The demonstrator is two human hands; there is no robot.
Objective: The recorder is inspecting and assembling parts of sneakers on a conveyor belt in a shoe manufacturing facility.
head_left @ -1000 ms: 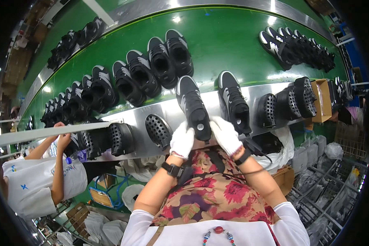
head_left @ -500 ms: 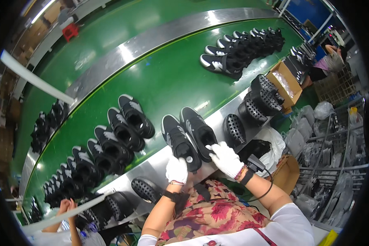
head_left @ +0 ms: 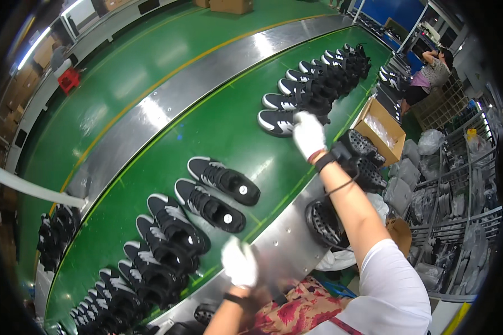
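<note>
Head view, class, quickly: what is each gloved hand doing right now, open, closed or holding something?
Left hand: gloved, over the metal rim, holding nothing visible; open or closed cannot be told.
Right hand: gloved, reaching to the nearest black-and-white shoe; grip cannot be told.

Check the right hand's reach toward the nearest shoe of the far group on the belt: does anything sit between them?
Nothing visible does. The gloved right hand is already over the nearest black-and-white shoe, its fingers overlapping that shoe's heel end; whether they touch cannot be told. The green belt nearby is bare.
</note>
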